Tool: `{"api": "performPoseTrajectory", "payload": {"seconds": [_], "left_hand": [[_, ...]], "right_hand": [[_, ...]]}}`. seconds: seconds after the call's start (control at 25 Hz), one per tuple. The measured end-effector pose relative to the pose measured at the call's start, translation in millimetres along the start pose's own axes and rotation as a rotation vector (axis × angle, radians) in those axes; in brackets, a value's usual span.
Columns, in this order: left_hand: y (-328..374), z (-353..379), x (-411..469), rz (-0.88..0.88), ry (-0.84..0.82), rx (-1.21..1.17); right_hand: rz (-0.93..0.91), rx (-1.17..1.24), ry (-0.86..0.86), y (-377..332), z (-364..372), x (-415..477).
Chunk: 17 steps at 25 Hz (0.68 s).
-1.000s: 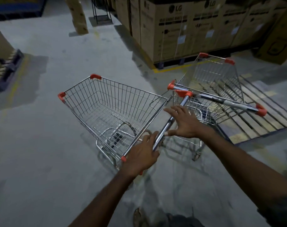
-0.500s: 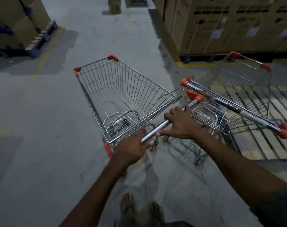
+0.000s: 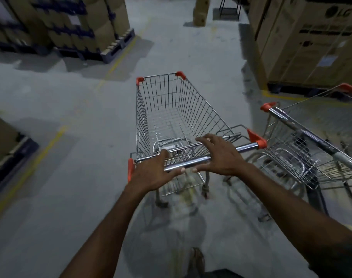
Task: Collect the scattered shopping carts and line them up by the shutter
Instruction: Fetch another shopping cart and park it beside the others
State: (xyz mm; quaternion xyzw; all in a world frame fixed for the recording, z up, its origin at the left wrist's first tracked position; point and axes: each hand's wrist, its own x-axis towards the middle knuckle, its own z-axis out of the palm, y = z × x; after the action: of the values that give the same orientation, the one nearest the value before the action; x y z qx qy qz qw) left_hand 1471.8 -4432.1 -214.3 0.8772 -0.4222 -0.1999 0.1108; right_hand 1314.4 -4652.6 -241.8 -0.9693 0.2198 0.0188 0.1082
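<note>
An empty wire shopping cart (image 3: 171,109) with orange corner caps stands straight in front of me, its basket pointing away down the aisle. My left hand (image 3: 153,171) is wrapped around the left part of its chrome handle bar (image 3: 193,160). My right hand (image 3: 221,155) lies on top of the same bar further right, fingers spread over it. A second cart (image 3: 303,157) of the same kind stands close on the right, its handle angled toward me. No shutter is in sight.
Stacked cardboard boxes on a pallet (image 3: 311,41) line the right side. More boxed pallets (image 3: 66,27) stand at the far left, another pallet edge (image 3: 8,155) at the near left. A tall box (image 3: 200,11) stands far down the aisle. Yellow floor lines (image 3: 50,141) mark the grey concrete.
The cart I hold has swung round from pointing left to pointing straight down the aisle. The second cart has slid toward the right edge of view. Both hands stayed on the handle.
</note>
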Motion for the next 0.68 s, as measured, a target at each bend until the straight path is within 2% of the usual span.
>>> {"api": "performPoseTrajectory", "payload": {"seconds": [0.12, 0.24, 0.36, 0.48, 0.68], "left_hand": [[-19, 8, -28, 0.001, 0.035, 0.009], [-56, 14, -48, -0.004, 0.101, 0.004], [-104, 9, -61, -0.003, -0.032, 0.131], [-143, -2, -85, -0.062, -0.164, 0.12], [-179, -8, -137, -0.149, -0.151, 0.076]], "right_hand": [[-0.009, -0.116, -0.137, -25, 5, -3], [-0.046, -0.129, -0.19, -64, 17, -11], [-0.08, -0.07, -0.226, -107, 26, -17], [-0.123, -0.033, -0.289, -151, 32, -21], [-0.252, -0.049, -0.318, -206, 45, -31]]}}
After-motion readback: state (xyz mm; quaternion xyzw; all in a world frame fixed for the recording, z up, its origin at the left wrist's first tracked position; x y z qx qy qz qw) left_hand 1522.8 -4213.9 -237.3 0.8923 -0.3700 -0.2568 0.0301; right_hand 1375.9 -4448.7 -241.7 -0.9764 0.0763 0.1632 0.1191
